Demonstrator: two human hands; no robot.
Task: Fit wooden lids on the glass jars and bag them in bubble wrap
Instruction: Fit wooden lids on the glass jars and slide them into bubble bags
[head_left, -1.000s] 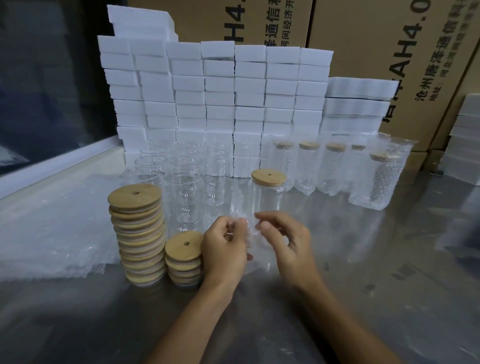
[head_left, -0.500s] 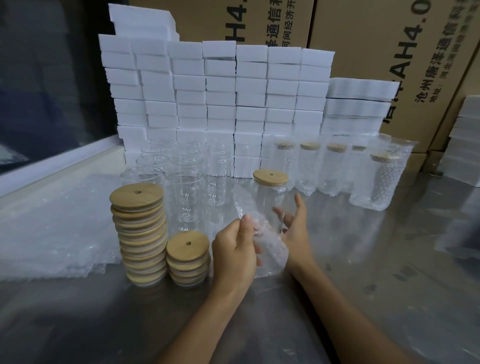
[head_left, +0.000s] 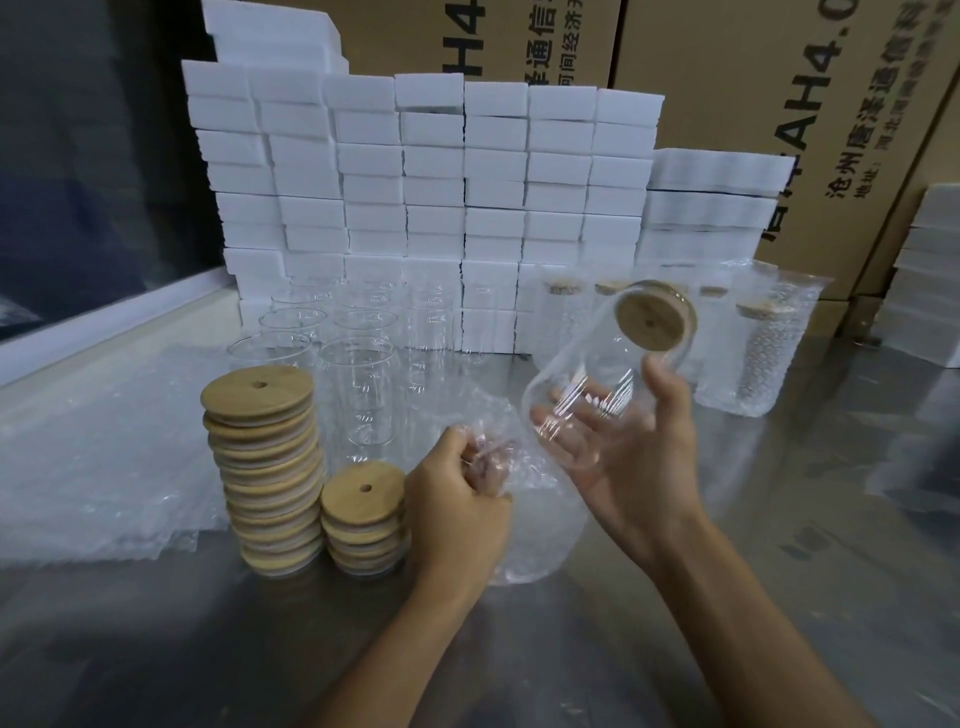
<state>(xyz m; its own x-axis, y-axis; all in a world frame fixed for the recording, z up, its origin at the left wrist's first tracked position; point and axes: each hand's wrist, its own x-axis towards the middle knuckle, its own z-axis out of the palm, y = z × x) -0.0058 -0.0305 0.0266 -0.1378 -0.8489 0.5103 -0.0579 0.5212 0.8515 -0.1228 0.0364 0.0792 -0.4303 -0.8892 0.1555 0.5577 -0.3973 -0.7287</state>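
Now lidded jar (head_left: 597, 384) in right hand (head_left: 631, 462)

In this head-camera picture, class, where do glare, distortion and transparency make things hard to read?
Head view: wide-angle bending tilts the cardboard cartons; soft glare washes the metal table; the lidded jar in the right hand shows mainly by highlights; the bubble-wrap bag gripped by the left hand blurs into the tabletop.

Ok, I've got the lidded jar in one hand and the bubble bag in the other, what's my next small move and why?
Probably swing the jar's base toward the bag's mouth and slide it in. The right hand holds the lidded jar tilted in the air, outside the bubble wrap bag, whose top edge the left hand pinches.
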